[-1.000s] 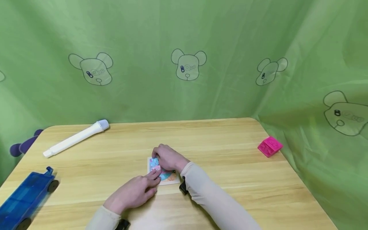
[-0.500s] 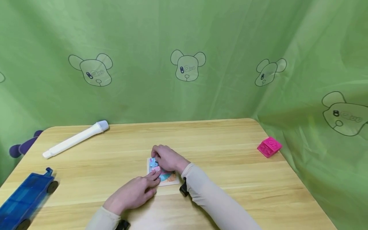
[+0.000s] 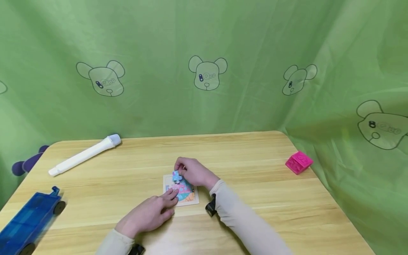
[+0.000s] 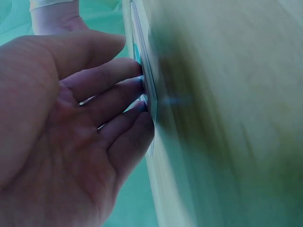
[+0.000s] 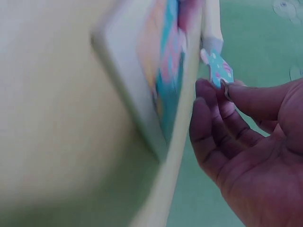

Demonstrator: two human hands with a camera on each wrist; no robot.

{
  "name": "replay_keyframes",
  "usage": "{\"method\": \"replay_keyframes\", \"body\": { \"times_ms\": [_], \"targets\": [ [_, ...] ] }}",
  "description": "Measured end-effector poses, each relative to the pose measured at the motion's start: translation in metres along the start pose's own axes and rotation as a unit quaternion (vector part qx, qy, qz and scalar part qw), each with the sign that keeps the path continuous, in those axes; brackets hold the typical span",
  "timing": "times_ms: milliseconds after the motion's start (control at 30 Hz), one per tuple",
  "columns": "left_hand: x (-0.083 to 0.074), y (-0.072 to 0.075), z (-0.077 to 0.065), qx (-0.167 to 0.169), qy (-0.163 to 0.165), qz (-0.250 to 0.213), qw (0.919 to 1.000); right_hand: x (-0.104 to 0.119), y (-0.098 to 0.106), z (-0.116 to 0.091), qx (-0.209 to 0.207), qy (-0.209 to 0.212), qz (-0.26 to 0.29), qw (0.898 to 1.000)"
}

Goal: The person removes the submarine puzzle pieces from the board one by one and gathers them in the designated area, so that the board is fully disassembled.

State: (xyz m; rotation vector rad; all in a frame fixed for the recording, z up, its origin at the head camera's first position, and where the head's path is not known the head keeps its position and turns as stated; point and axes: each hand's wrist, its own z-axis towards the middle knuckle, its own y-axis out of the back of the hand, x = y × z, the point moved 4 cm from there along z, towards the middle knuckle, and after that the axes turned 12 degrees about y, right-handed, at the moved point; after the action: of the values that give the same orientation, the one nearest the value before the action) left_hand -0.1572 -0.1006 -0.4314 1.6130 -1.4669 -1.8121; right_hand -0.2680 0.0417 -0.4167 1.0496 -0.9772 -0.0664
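Note:
A small framed jigsaw puzzle with a pink, teal and orange picture lies flat on the table. Over its far left part, my right hand pinches a light-blue puzzle piece with pink spots between thumb and fingers. The right wrist view shows this puzzle piece lifted clear of the board, held at its edge. My left hand rests its straight fingertips on the near left side of the puzzle. In the left wrist view, the fingers touch the puzzle's edge, and the thumb stands apart.
A white microphone-shaped stick lies at the back left of the wooden table. A blue transparent toy wagon stands at the left. Near the right edge sits a pink block. Something purple shows beyond the left edge.
My right hand has lifted the blue puzzle piece out of the puzzle's far left part and moved slightly right, showing pale backing there. The left hand has stayed in place.

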Motion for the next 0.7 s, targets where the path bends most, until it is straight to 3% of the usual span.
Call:
{"method": "replay_keyframes", "body": {
  "times_ms": [167, 400, 700],
  "targets": [
    [0.0, 0.0, -0.001, -0.003, 0.003, 0.005, 1.0, -0.02, 0.027, -0.009, -0.04, -0.012, 0.0, 0.999],
    [-0.001, 0.0, -0.002, -0.004, -0.002, 0.008, 1.0, -0.048, 0.058, -0.021, -0.089, -0.079, -0.006, 0.993],
    [-0.001, -0.001, -0.002, -0.007, -0.011, 0.011, 0.9999, -0.079, 0.074, -0.024, -0.093, -0.128, -0.024, 0.987]
  ]
}}
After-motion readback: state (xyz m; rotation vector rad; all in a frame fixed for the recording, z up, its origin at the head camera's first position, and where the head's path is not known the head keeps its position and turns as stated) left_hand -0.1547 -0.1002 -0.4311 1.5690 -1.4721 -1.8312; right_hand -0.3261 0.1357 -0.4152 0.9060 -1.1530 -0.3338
